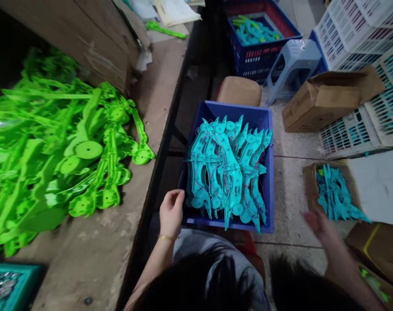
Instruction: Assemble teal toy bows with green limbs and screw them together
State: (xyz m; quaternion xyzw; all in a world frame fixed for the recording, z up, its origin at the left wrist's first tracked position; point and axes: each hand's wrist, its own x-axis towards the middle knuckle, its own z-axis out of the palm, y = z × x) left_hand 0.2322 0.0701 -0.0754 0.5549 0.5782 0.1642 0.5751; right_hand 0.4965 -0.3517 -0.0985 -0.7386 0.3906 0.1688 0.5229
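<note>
A blue crate [270,190] full of teal plastic parts [228,168] with thin red wires stands in front of me. My left hand [172,211] is at the crate's near left corner, its fingers curled together; anything between the fingertips is too small to make out. My right hand [317,224] is blurred, out to the right of the crate, beside a small cardboard box [309,185] that holds more teal parts [335,192]. Its fingers are smeared by motion.
Bright green parts [89,151] are heaped on the worktable [157,86] at left. Behind the crate are a brown stool [240,90], a dark blue basket [254,60] and a grey-blue stool [295,56]. An open carton [335,97] and white crates [355,34] stand at right.
</note>
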